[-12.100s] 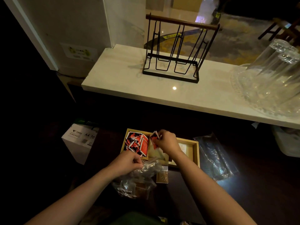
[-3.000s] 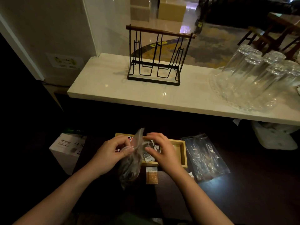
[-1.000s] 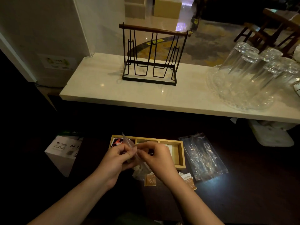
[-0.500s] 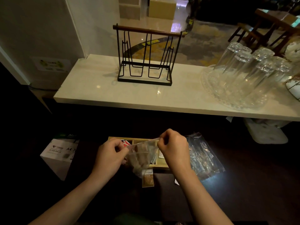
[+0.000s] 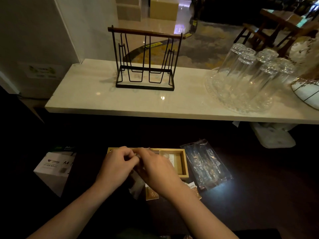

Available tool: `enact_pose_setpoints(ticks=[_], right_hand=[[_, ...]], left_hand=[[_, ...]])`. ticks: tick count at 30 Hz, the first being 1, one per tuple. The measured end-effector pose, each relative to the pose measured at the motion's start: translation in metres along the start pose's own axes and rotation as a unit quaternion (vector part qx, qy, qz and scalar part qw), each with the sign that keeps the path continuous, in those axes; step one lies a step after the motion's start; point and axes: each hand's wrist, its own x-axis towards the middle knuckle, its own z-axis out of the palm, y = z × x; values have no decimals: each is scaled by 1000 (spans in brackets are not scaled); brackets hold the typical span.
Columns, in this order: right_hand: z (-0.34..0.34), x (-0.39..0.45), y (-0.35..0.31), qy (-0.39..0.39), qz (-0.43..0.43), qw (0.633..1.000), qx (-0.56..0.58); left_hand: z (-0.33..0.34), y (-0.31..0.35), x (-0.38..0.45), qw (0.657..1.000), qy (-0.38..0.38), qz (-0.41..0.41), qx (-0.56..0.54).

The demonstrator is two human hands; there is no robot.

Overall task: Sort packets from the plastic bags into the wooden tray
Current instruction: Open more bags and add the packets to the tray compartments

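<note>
The wooden tray [image 5: 184, 163] lies on the dark table, mostly covered by my hands; its right compartment shows a pale packet [image 5: 171, 156]. My left hand [image 5: 116, 168] and my right hand [image 5: 155, 168] meet over the tray's left and middle parts, both pinching a small clear plastic bag [image 5: 137, 183] that hangs crumpled beneath them. A brown packet [image 5: 151, 194] lies on the table just under my right wrist, with another packet [image 5: 194, 188] to its right. A second clear plastic bag [image 5: 205, 163] lies flat right of the tray.
A white A4 paper box [image 5: 53, 169] stands left of the table. Behind is a pale marble counter [image 5: 107, 100] with a black wire rack [image 5: 145, 59], several upturned glasses on a glass tray [image 5: 245, 80], and a white bowl [image 5: 305, 94] at far right.
My hands came together and dropped lower over the tray. The small bag, held stretched open between them half a second ago, is now bunched beneath my fingers.
</note>
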Motion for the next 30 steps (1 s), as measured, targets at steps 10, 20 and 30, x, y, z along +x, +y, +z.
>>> enact_pose_setpoints(ticks=[10,20,30], right_hand=[[-28,22,2,53,-2,995,86],[-71,33,34,110,84,965,221],[-56,14,97,44,150,974,165]], left_hand=[[18,-51,-1,958,5,-184,-221],[18,-48,5,865,-38,-306,-396],[5,-35,34,993,98,-58,-18]])
